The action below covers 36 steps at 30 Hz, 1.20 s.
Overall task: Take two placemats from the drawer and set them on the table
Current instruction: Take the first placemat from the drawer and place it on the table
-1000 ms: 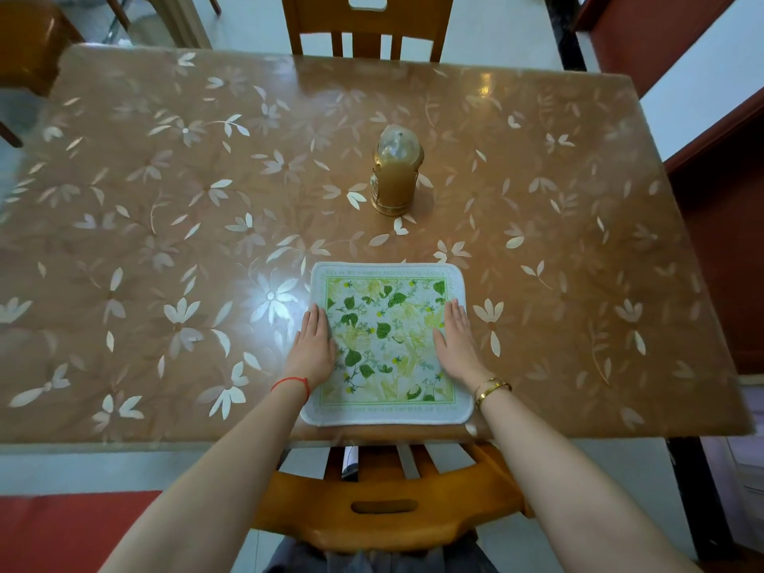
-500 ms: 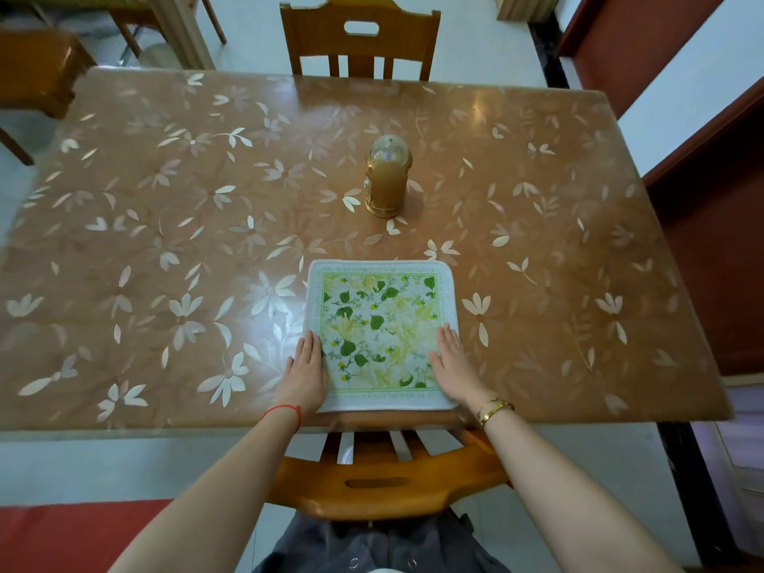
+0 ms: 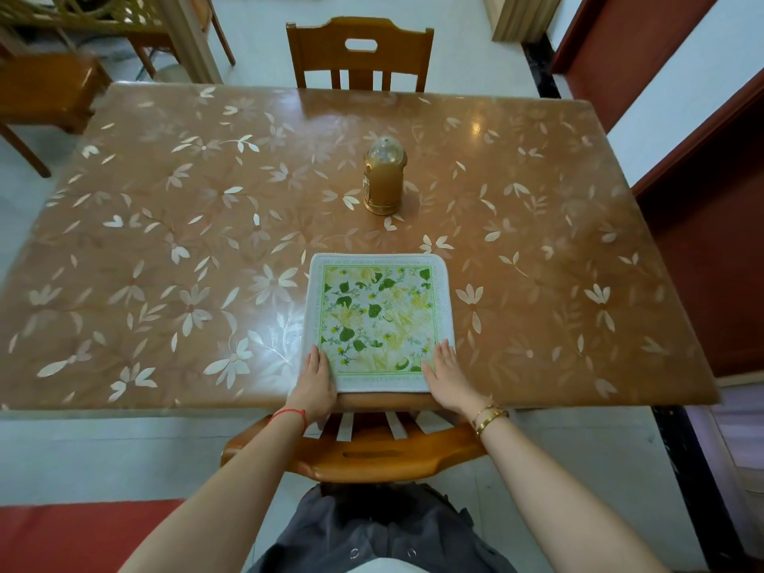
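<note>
Head view, looking down across a worktop (image 3: 165, 225) covered in a brown sheet printed with pale flowers and leaves. A square placemat (image 3: 378, 320), white-bordered with a green and yellow leaf print, lies flat at the near edge of the worktop, its near border running just inside that edge. Only this one placemat is visible.

The left hand (image 3: 314, 384) lies palm down at the near left corner of the placemat, fingers straight and together, overlapping its left border and the worktop edge. The right hand (image 3: 444, 376) lies palm down at the near right corner in the same manner. Neither grip is closed on anything: both hands are flat and extended, pressing on the mat rather than pinching it. A red cord (image 3: 289, 415) circles the left wrist; gold bangles (image 3: 490, 415) circle the right.

Beyond the fingertips, past the far border of the placemat and well apart from it, stands an amber cylindrical container (image 3: 383, 181) with a clear domed cap; its contents cannot be told.

Directly below the wrists, the curved back of a wooden chair (image 3: 355, 457) sits tucked against the near edge. A second wooden chair (image 3: 359, 53) stands at the far side of the worktop, opposite both hands.
</note>
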### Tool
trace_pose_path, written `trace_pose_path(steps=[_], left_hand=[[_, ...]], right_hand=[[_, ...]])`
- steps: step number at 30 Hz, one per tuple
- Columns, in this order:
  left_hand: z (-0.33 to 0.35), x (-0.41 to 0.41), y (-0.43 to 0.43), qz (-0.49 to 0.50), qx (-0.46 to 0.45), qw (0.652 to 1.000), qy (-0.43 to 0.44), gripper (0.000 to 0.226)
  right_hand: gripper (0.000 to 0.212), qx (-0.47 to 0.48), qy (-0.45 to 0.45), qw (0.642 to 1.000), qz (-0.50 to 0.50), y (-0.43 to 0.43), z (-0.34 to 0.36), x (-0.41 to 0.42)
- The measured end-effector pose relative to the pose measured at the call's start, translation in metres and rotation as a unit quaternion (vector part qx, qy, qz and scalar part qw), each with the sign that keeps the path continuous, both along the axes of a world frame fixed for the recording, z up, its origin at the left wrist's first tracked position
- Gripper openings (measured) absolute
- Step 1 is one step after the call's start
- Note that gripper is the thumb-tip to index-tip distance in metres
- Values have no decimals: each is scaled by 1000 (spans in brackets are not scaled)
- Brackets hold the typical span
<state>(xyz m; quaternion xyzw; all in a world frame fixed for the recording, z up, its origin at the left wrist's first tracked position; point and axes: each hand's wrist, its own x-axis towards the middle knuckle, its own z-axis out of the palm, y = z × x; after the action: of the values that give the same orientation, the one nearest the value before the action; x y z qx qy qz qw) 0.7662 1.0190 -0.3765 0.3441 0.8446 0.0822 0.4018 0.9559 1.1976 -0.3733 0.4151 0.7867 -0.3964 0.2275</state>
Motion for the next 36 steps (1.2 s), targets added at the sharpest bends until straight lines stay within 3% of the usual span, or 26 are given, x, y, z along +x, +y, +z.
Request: trace_pose_path(steps=[9,13,19,36], left_hand=[[12,3,-15,-58,-33,998,20,71],[12,21,-20,-125,-45,991,27,55],[15,48,-5,-182,-62,981,35,56],[12,30,-19,-170,-69,982,46,61]], right_hand=[[65,10,-38,999,25,-7,9,6],[60,16,-43,993,106,-29,17,4],[60,-12,-24,983,181,-64,21,-13],[65,-43,-67,984,158,-43,31,1]])
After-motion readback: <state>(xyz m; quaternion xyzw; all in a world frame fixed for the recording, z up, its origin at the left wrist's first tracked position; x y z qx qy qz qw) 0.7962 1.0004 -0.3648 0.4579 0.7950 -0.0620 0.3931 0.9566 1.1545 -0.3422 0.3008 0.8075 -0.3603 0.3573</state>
